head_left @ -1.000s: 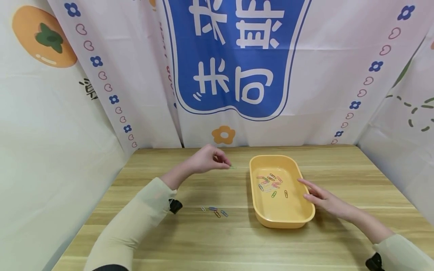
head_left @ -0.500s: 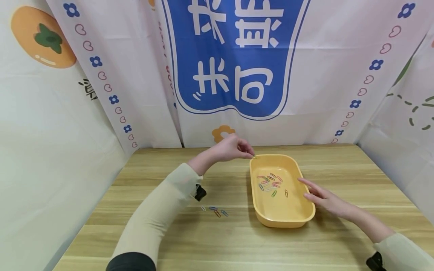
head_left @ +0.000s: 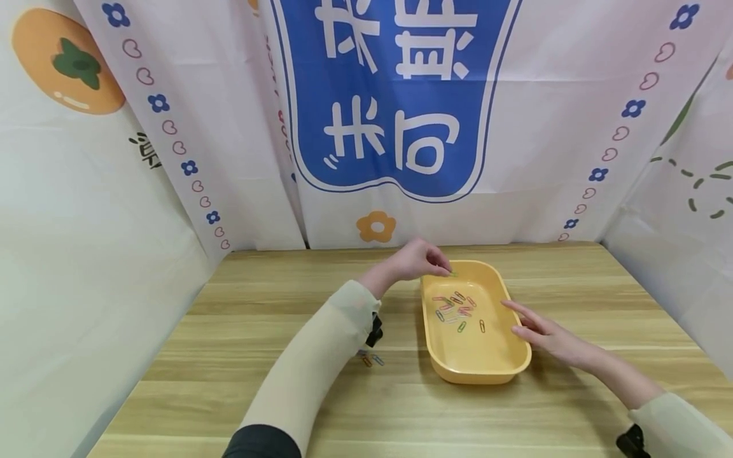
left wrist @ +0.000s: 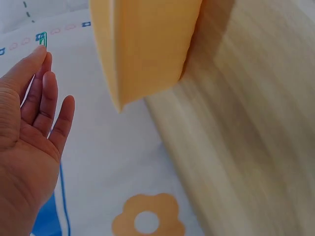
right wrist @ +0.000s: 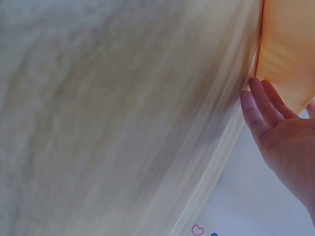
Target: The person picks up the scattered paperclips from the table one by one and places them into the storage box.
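Note:
Between thumb and fingertips, my left hand (head_left: pixel 420 259) pinches a green paper clip (left wrist: pixel 45 39). It is over the far left part of a yellow plastic tray (head_left: pixel 481 372), whose wall also shows in the left wrist view. Several coloured paper clips (head_left: pixel 465 311) lie scattered on the tray's floor, pink, green, brown and blue among them. At the tray's right side, my right hand (head_left: pixel 550 337) rests against the rim with its fingers extended. In the right wrist view those fingers (right wrist: pixel 266 105) lie along the tray's outer wall.
Left of the tray, a few loose paper clips (head_left: pixel 367 361) lie on the wooden table (head_left: pixel 229 343), partly hidden by my left sleeve (head_left: pixel 321 343). A printed cloth (head_left: pixel 550 159) hangs behind the table's far edge.
My left hand has carried the green paper clip rightward, from above the table to over the tray. The sleeve now covers some of the loose clips. My right hand stays at the tray.

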`<state>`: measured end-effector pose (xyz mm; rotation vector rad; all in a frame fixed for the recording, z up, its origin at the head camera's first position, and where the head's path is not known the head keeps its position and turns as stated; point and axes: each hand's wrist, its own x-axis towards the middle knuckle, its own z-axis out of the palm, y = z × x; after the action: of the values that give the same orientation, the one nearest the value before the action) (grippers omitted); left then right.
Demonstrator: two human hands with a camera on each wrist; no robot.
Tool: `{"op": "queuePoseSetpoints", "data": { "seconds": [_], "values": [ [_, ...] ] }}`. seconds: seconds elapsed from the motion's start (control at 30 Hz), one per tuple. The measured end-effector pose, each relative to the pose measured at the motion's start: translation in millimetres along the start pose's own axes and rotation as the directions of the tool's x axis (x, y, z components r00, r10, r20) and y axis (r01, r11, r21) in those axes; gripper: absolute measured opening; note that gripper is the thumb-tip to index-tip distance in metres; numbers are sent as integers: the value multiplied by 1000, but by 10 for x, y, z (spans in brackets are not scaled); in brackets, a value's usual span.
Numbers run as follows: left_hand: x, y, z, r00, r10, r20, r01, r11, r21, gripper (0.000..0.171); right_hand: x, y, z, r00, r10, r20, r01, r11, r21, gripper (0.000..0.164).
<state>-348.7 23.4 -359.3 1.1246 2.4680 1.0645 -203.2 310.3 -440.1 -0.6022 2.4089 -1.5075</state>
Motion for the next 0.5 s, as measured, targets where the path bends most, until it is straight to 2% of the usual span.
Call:
{"op": "queuePoseSetpoints", "data": {
  "seconds": [0.1,0.37,0.5],
  "values": [
    [73,-30,102,1000,10,15,-10,1000,-7,6,2,4,-12,1000,-5,1,5,1000,-4,58],
    [215,-16,355,995,22,99,-30,997,77,5,12,19,-22,1000,-11,4,11,1000,1,58],
    [266,-24,431,993,37,108,-48,994,98,4,10,28,-13,1000,-13,6,13,1000,4,57]
  ]
}}
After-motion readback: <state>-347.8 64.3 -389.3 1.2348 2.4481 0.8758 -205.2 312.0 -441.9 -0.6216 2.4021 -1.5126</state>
